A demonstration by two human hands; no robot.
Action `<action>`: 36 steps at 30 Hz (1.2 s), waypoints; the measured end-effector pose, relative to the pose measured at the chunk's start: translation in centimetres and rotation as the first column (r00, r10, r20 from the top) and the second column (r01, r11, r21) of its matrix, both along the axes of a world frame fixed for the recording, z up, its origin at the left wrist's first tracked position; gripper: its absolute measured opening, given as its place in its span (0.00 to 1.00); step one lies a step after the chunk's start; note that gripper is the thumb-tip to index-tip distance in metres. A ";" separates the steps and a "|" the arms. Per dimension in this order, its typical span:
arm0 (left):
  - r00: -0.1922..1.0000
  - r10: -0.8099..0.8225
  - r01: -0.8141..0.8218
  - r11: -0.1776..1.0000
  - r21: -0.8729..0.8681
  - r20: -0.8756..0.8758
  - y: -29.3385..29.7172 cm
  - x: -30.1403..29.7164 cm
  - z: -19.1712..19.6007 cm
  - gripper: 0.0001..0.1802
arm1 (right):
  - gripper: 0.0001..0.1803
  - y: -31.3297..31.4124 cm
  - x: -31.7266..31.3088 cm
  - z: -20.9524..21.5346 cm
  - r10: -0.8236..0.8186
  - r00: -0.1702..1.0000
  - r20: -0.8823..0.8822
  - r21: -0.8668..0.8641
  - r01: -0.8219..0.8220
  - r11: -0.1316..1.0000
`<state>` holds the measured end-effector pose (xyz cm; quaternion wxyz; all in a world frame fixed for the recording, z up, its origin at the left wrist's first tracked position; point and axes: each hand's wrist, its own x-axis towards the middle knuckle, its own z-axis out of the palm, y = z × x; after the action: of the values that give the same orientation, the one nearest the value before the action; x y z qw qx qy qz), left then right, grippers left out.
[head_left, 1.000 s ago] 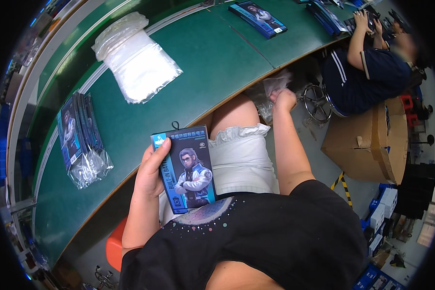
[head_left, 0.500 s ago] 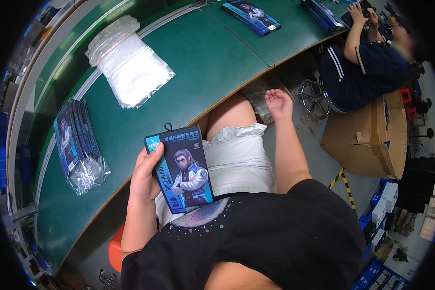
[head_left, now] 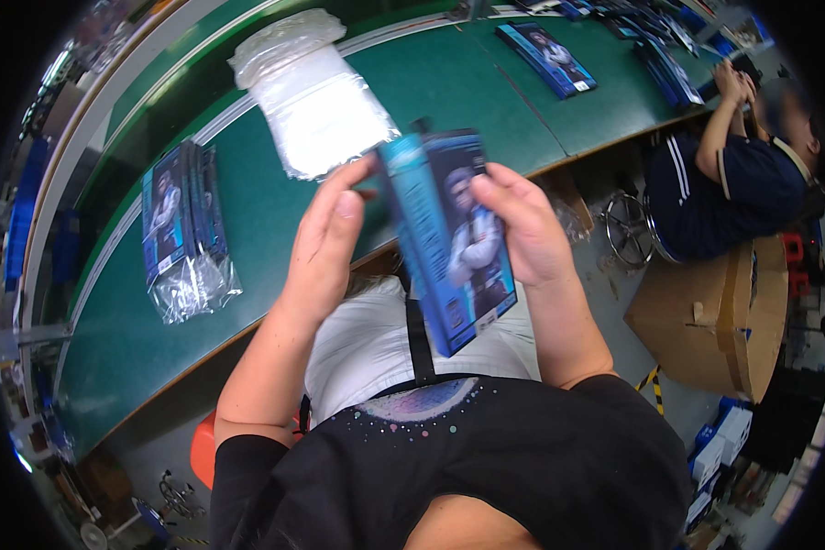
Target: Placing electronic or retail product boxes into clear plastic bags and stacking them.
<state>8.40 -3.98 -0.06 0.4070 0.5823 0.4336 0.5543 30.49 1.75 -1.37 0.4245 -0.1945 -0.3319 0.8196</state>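
A slim blue and black printed box (head_left: 467, 247), with a picture of a bearded figure in a pale jacket, is tilted above my lap, slightly blurred. My right hand (head_left: 536, 229) grips its right edge, thumb on the front and fingers behind. Beside the box's left edge is my left hand (head_left: 328, 234), thumb and fingers apart; whether a fingertip touches the box I cannot tell. On the green table beyond lies a stack of clear plastic bags (head_left: 325, 115). Several similar boxes (head_left: 179, 215), partly in clear plastic, stand together on the left.
Another such box (head_left: 547, 60) lies on the far part of the green table (head_left: 449, 82), with more boxes (head_left: 666, 73) near the far right. A co-worker (head_left: 729, 179) sits at the right. Below is a large cardboard carton (head_left: 697, 316) on the floor.
My right hand has come up from the right and taken hold of the box. My left hand has let go. The box has moved up and right and turned, showing its side.
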 end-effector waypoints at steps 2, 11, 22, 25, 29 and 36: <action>0.736 0.258 -0.077 0.951 0.300 -0.626 1.9 -2.5 0.2 0.19 | 0.14 0.4 0.7 -0.4 -0.069 0.994 -0.082 -0.070 0.064 0.996; 0.382 0.358 -0.039 0.927 0.372 -0.852 4.9 -7.3 -2.8 0.14 | 0.19 -0.2 0.1 -0.2 0.070 0.997 -0.026 -0.184 -0.073 0.980; 0.514 0.441 -0.147 0.890 0.431 -0.736 4.9 -5.8 -2.8 0.05 | 0.28 1.0 -3.5 -2.0 0.295 0.954 -0.061 -0.170 -0.301 0.938; 0.504 0.400 -0.123 0.911 0.395 -0.765 4.6 -5.6 -2.3 0.04 | 0.27 1.2 -3.9 -2.5 0.316 0.947 -0.059 -0.183 -0.322 0.929; 0.557 0.275 -0.137 0.961 0.240 -0.784 5.0 -4.9 -1.9 0.05 | 0.26 1.3 -3.5 -2.0 0.311 0.947 -0.078 -0.190 -0.320 0.928; 0.603 0.080 -0.125 0.992 0.005 -0.794 6.9 -6.1 -1.4 0.08 | 0.27 1.2 -3.6 -2.2 0.301 0.951 -0.072 -0.184 -0.310 0.933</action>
<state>2.29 2.90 -1.45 0.1558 0.7307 0.6155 0.2510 26.92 2.92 -3.57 0.2780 -0.1632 -0.2680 0.9079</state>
